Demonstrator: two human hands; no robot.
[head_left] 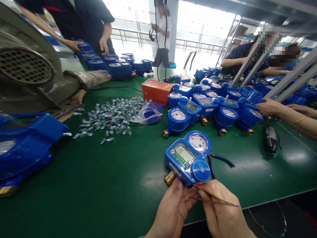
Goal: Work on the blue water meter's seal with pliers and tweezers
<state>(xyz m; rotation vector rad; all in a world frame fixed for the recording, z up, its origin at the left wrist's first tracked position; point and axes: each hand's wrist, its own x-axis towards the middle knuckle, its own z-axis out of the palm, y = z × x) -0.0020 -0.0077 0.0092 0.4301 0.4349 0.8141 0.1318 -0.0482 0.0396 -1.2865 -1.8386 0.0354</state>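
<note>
A blue water meter (189,158) with a small LCD, a white dial and a brass fitting lies on the green table (104,178) near its front edge. My left hand (172,208) grips its near end, fingers closed around the body. My right hand (221,211) is just right of it, pinching a thin wire (218,199) that runs from the meter's round cap. Blue-handled pliers (220,160) lie behind the meter.
Several more blue meters (210,109) crowd the middle and right, where another person's hands (272,107) work. A pile of small metal seals (109,115), a plastic bag (148,114) and an orange box (156,91) sit centre. A grey blower (27,66) stands at left.
</note>
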